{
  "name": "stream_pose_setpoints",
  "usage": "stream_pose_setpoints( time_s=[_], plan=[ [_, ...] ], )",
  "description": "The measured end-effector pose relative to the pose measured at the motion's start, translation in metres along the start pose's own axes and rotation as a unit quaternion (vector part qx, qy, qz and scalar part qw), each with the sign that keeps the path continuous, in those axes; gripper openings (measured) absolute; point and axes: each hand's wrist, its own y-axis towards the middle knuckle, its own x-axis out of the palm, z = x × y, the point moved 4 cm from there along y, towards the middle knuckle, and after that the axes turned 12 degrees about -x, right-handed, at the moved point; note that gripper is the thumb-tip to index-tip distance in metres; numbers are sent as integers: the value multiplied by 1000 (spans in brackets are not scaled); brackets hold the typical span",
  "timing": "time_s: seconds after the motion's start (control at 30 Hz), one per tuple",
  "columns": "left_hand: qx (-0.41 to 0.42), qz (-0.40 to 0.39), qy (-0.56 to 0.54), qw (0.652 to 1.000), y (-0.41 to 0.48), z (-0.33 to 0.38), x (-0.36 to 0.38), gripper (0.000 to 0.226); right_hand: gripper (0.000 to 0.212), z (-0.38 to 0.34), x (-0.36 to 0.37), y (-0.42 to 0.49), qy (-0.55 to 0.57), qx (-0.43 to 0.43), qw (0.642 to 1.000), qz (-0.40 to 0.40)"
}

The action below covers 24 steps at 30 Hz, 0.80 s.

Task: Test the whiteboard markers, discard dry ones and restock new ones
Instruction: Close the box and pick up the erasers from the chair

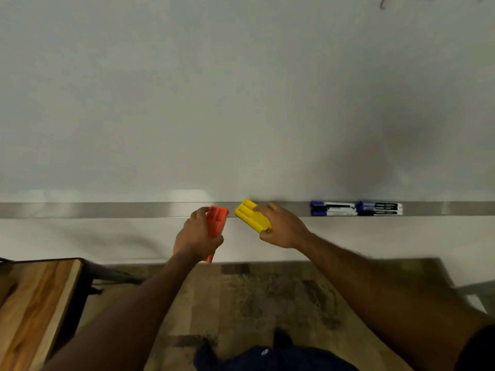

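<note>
Lying grouped on the metal tray, well right of both hands, the whiteboard markers show blue caps and white or black-labelled barrels, I note. My left hand grips an orange block; my right hand grips a yellow block.

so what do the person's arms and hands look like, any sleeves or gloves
Left hand and right hand are bare: no gloves, rings or watch visible. Nothing covers the forearms; a dark sleeve shows only high on the right arm.
</note>
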Motion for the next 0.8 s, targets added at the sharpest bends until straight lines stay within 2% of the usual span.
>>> stream_pose_setpoints(
  time_s=[0.2,0.33,0.47,0.8],
  plan=[
    [53,-22,57,997,9,48,12,79,71,51,-27,-6,-33,-25,999,-18],
    [72,-34,92,993,16,63,14,81,69,77,-31,1,-80,-73,994,-26],
    [96,-41,108,989,23,70,15,76,58,95,-33,4,-96,-78,992,-8],
    [163,-60,167,970,39,75,13,75,56,107,-15,-2,-73,-74,994,16]
  ],
)
